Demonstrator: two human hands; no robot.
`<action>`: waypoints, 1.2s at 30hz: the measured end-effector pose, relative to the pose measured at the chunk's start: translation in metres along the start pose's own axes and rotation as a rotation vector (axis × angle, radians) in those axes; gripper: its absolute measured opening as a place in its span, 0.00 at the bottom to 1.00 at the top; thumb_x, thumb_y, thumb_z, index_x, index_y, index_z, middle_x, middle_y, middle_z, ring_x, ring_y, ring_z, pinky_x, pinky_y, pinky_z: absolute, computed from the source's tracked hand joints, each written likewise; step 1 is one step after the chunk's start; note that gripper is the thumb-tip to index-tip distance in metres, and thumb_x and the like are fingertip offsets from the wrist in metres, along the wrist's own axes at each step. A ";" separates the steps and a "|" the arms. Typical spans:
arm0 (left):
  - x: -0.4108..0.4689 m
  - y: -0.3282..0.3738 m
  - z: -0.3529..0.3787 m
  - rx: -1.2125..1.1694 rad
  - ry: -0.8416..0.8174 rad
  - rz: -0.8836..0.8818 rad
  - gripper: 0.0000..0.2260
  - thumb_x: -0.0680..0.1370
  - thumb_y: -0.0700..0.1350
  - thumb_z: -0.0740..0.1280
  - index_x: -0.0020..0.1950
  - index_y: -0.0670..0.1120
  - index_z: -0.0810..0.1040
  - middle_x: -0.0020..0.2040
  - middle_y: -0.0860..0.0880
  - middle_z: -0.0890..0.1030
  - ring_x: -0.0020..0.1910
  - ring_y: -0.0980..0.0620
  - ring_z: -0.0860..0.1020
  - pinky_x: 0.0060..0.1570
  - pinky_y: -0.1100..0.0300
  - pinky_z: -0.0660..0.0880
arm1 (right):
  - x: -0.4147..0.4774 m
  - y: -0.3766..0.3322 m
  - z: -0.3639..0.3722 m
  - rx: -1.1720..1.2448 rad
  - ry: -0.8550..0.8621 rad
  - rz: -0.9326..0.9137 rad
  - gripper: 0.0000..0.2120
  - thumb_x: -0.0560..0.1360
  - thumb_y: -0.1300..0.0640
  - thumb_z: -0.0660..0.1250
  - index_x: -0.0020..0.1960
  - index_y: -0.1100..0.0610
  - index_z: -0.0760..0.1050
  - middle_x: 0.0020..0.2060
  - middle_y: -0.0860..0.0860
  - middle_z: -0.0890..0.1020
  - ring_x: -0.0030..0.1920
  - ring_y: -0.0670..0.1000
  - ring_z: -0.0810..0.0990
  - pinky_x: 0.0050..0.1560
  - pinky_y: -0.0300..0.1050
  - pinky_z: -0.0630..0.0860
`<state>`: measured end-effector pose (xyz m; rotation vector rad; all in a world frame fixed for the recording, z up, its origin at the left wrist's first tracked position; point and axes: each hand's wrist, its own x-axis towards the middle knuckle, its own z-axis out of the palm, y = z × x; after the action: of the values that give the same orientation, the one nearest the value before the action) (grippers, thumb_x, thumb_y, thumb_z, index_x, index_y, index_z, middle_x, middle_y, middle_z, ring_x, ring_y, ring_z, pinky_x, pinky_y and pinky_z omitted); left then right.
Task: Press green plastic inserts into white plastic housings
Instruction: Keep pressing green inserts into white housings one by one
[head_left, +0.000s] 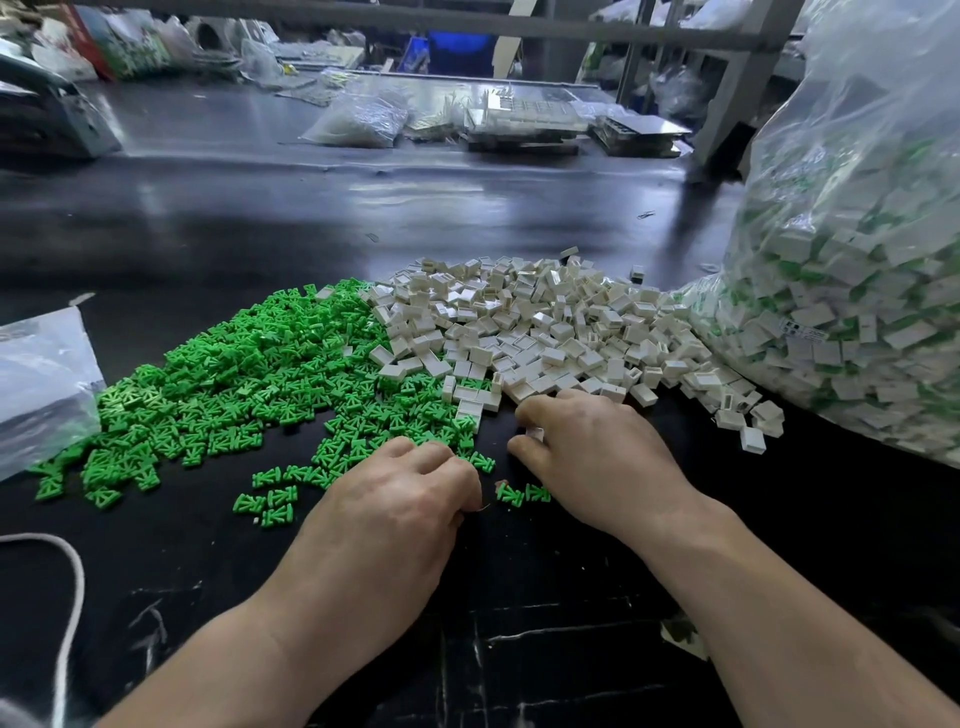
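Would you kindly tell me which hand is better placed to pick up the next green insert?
Left, probably. The left hand sits at the edge of the green inserts, while the right hand is busy pinching a white housing.

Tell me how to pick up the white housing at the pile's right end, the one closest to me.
Take the white housing by two opposite outer walls, pinching from straight above. It sits on the black table at the loose fringe of the pile, so its left and near sides look free, and its boxy shape offers flat parallel faces.
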<state>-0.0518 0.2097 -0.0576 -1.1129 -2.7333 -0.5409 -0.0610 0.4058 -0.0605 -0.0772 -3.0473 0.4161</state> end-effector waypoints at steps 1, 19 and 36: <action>0.000 0.000 0.000 -0.003 0.012 -0.002 0.11 0.69 0.36 0.75 0.44 0.49 0.78 0.40 0.55 0.79 0.40 0.51 0.76 0.42 0.59 0.70 | 0.000 0.001 0.000 0.001 -0.003 0.000 0.13 0.80 0.45 0.61 0.60 0.48 0.76 0.52 0.49 0.79 0.54 0.57 0.78 0.48 0.48 0.72; 0.000 0.003 -0.006 -1.361 0.209 -0.453 0.10 0.68 0.47 0.72 0.48 0.47 0.84 0.37 0.44 0.82 0.36 0.48 0.81 0.34 0.60 0.77 | -0.023 -0.009 -0.023 1.420 -0.368 0.070 0.08 0.70 0.50 0.75 0.40 0.53 0.79 0.29 0.51 0.74 0.22 0.46 0.68 0.19 0.35 0.63; -0.003 0.007 -0.010 -1.221 0.295 -0.407 0.05 0.71 0.46 0.71 0.45 0.48 0.84 0.35 0.44 0.82 0.34 0.49 0.81 0.33 0.63 0.77 | -0.030 -0.018 -0.026 1.425 -0.383 0.037 0.03 0.77 0.59 0.71 0.46 0.54 0.84 0.36 0.53 0.82 0.25 0.45 0.71 0.20 0.36 0.65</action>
<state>-0.0451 0.2083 -0.0470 -0.4448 -2.2139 -2.3630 -0.0302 0.3932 -0.0325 0.0324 -2.2376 2.5751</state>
